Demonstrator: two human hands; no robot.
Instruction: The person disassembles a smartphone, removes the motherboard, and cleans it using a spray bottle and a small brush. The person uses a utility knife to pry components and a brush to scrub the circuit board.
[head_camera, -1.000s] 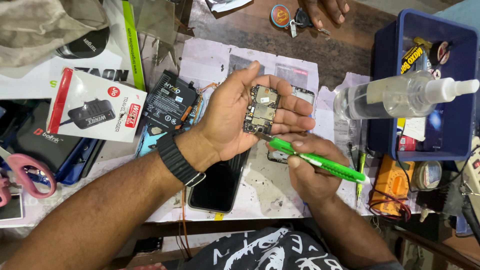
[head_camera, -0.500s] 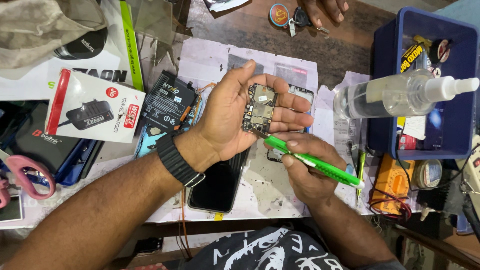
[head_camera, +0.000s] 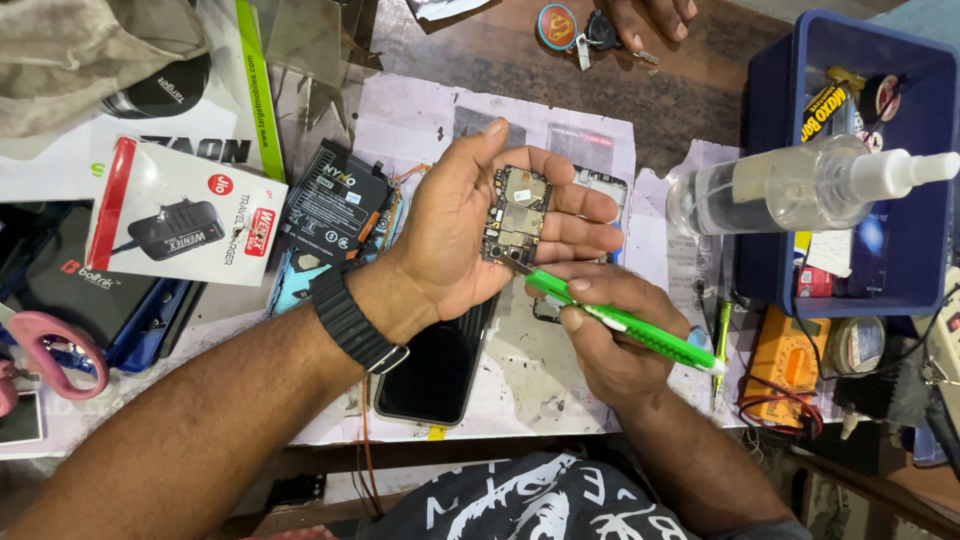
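My left hand (head_camera: 470, 235) lies open, palm up, the phone circuit board (head_camera: 516, 215) resting across its fingers. My right hand (head_camera: 610, 340), at five o'clock from it, pinches a green screwdriver (head_camera: 620, 322), tip touching the board's lower edge.

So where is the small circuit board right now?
In the head view the circuit board lies in the open left hand near the frame's centre, with the tip of the green tool held by the right hand at its lower edge.
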